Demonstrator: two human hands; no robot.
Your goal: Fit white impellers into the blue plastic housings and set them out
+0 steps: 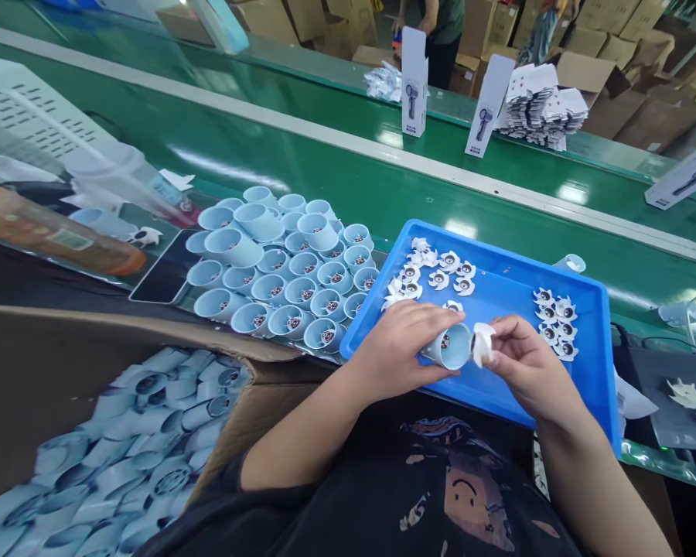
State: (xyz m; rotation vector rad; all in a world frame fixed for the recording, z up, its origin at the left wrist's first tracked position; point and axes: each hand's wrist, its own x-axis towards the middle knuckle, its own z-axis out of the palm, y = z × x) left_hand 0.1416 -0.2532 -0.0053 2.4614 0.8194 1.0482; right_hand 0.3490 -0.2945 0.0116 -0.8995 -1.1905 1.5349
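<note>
My left hand (pixel 397 348) grips a light-blue plastic cup-shaped fan housing (pixel 448 346) above a blue plastic tray (pixel 499 387), with its open end towards my right hand. My right hand (pixel 533 363) pinches a white plastic fan rotor (pixel 482 343) against the housing's mouth, and my fingers hide part of it. Loose white rotors lie in the tray in two groups, one (pixel 435 271) near my left hand and another (pixel 557 321) at the right. A dense cluster of light-blue housings (pixel 278 271) stands left of the tray.
An open cardboard box (pixel 93 441) of light-blue housings lies at lower left. A green conveyor belt (pixel 348 178) runs behind the tray. White product boxes (pixel 414 81) stand beyond it, and a co-worker (pixel 441 31) stands further back among brown cartons.
</note>
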